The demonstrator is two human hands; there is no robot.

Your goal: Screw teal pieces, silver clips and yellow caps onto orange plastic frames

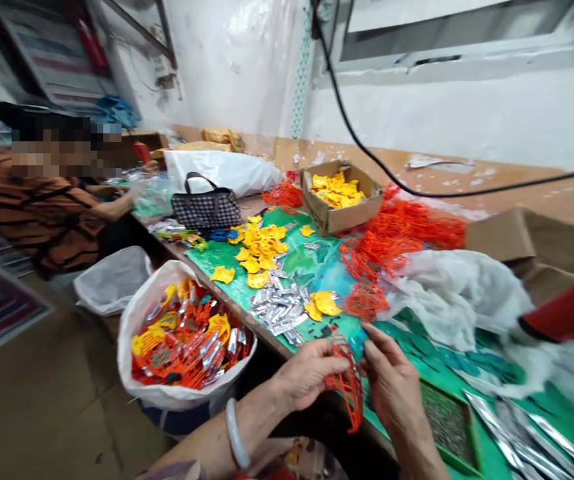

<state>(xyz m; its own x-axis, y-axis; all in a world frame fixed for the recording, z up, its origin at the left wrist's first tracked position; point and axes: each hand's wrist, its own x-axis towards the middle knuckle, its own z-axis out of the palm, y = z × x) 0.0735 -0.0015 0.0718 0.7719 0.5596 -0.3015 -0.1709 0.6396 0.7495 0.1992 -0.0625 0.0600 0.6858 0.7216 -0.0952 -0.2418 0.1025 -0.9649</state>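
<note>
Just over the table's front edge, my left hand [309,375] pinches an orange plastic lattice piece [351,393] that hangs down at a slant. Close beside it, my right hand [391,377] grips a small teal plastic piece [357,343] against the lattice piece's upper part; whether the two are joined I cannot tell. Beyond my hands lie a heap of silver strips [281,303], yellow plastic pieces [324,305] and a tangle of orange lattice pieces [365,301]. More teal pieces [487,357] are spread to the right of my right hand.
A white-lined bin [127,333] of mixed pieces stands left of the table. A green tray [474,437] of small dark bits sits front right, near large silver strips [509,433]. A cardboard box [347,219] holds yellow pieces. A co-worker [41,213] sits far left; a black cable [367,147] hangs ahead.
</note>
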